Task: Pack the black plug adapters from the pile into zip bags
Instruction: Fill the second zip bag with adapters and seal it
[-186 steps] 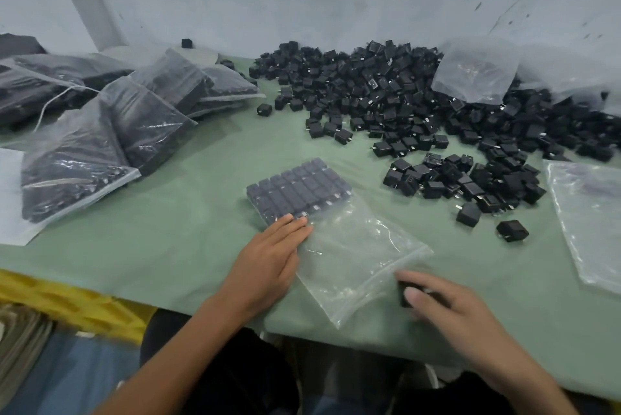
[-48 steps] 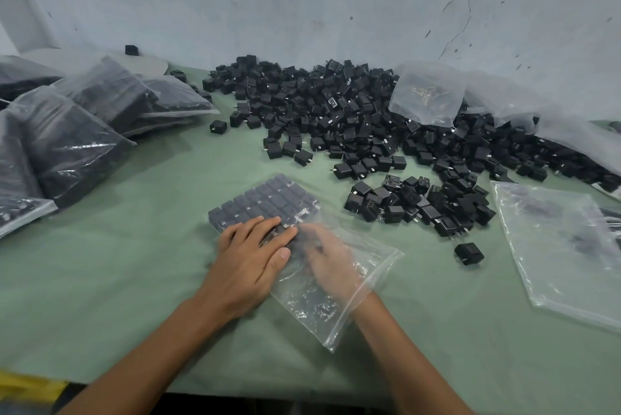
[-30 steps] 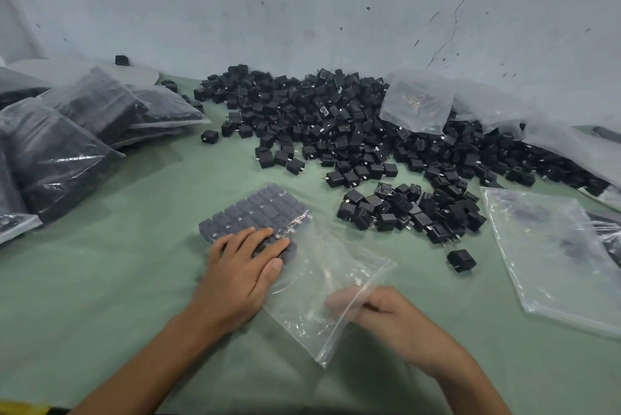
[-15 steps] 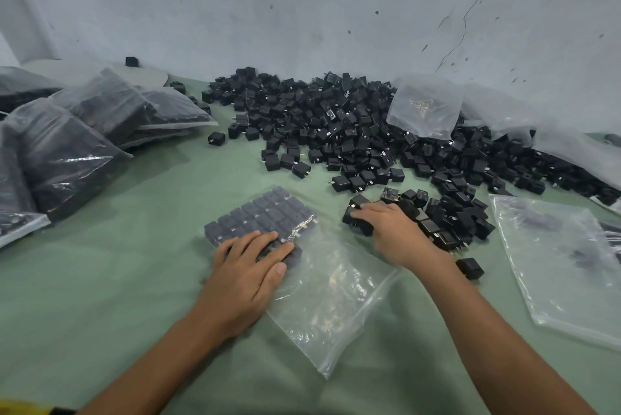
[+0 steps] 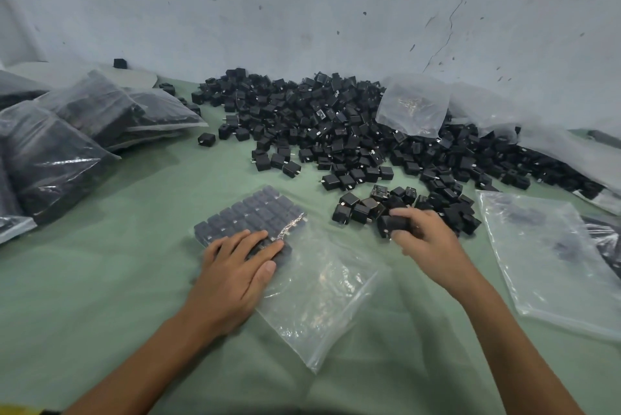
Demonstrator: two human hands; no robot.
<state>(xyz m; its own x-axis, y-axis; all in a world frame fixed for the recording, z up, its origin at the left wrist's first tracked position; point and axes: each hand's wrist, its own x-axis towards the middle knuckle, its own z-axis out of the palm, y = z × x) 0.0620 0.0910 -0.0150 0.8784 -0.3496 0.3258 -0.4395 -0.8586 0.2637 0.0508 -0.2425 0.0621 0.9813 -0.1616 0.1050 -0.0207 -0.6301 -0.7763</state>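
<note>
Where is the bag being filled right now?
The bag lies mid-frame in the head view on the green table, under the left hand, just left of the right hand gripping an adapter beside the pile.

Black plug adapters, clear zip bag, pale green table cover, grey speckled wall.

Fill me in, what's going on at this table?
A person is packing black plug adapters into a zip bag. The left hand presses flat on the bag, which holds neat rows of adapters at its far end; its near part is empty. The right hand grips a loose adapter at the near edge of the pile. Filled bags lie to the left, a flat clear bag to the right.
</note>
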